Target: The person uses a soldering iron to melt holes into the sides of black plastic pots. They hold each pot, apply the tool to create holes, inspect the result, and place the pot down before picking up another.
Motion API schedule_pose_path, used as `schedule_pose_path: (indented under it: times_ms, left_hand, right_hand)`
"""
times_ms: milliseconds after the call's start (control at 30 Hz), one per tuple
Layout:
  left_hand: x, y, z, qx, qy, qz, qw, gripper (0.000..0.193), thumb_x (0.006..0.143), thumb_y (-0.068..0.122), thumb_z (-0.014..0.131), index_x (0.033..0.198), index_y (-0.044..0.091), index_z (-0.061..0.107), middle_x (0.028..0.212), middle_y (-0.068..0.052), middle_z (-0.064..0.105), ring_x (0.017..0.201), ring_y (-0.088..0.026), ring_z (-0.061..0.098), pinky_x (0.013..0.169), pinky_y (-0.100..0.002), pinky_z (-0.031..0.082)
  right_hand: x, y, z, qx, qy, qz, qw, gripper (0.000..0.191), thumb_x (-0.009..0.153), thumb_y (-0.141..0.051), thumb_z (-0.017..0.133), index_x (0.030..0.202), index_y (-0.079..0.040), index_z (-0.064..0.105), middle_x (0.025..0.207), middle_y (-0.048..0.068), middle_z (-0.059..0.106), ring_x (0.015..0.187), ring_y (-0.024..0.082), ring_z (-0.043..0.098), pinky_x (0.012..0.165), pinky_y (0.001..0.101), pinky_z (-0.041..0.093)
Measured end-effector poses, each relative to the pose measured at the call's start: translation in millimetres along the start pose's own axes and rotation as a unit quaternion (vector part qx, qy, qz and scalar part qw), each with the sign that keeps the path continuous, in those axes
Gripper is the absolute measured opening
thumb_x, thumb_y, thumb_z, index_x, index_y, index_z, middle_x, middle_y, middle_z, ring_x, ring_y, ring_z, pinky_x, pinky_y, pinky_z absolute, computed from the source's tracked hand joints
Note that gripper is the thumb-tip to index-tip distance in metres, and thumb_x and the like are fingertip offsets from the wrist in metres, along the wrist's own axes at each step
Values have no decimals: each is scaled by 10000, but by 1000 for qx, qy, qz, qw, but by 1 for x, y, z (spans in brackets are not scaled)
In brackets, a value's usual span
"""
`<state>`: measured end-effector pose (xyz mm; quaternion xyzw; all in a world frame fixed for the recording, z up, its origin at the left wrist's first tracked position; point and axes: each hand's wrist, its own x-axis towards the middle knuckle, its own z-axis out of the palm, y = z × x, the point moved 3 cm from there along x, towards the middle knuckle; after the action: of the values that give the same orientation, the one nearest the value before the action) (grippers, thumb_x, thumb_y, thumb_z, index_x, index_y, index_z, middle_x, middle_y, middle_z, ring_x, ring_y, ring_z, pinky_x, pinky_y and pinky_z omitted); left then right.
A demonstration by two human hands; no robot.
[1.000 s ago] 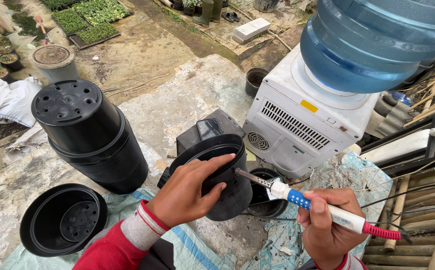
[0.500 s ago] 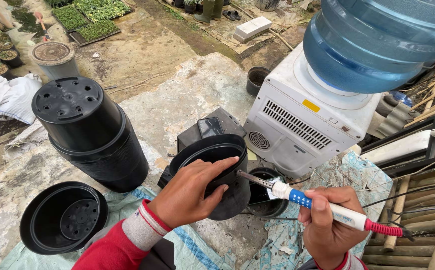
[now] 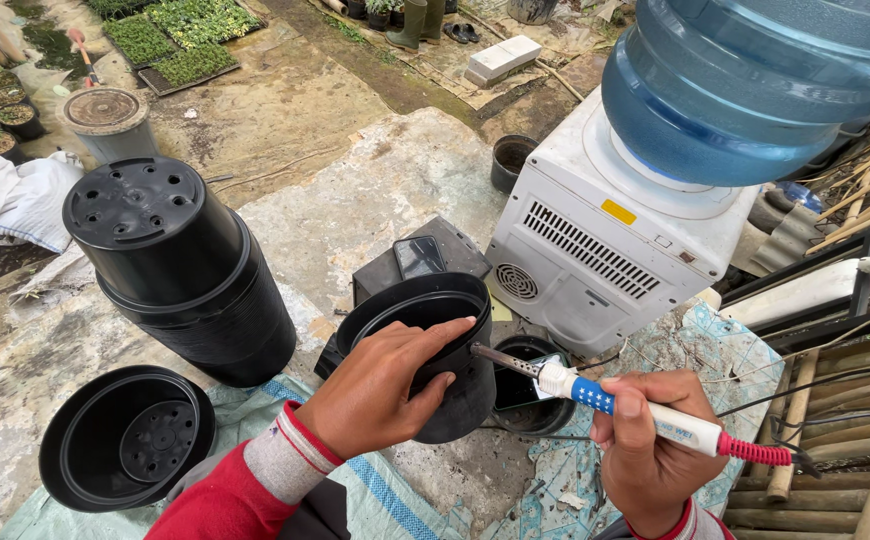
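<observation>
Head view. Left hand (image 3: 380,385) grips a round black plastic plant pot (image 3: 433,345), tilted with its mouth toward the camera; fingers wrap over the near rim, thumb on the outer wall. The pot sits at frame centre, just in front of a dark box (image 3: 410,265) with a phone on top.

Right hand (image 3: 655,445) is closed in a fist-like grip round the handle of a soldering iron with a blue-and-white barrel and red end (image 3: 645,412). The metal tip (image 3: 495,358) touches, or is just at, the pot's right side wall; exact contact cannot be told.

Behind the tip, a second small black pot (image 3: 527,390) stands on the patterned cloth (image 3: 715,350). To the left: an upside-down stack of black plastic pots (image 3: 180,265) and one open black pot (image 3: 125,440) on the ground. To the right: a white water dispenser (image 3: 615,235) carrying a blue bottle (image 3: 755,80).
</observation>
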<state>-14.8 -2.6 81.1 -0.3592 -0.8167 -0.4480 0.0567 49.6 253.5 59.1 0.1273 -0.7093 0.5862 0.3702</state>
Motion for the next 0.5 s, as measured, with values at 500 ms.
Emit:
schedule_pose_path:
  times_ms: [500]
  left_hand:
    - [0, 2, -2, -12, 12, 10, 1000, 590, 830, 58, 714, 1402, 20, 575, 887, -169, 720, 830, -351, 675, 820, -424, 520]
  right_hand:
    - [-1, 1, -1, -10, 0, 2, 1000, 210, 1068, -174, 607, 990, 19, 587, 712, 95, 641, 476, 62, 558, 469, 219, 453]
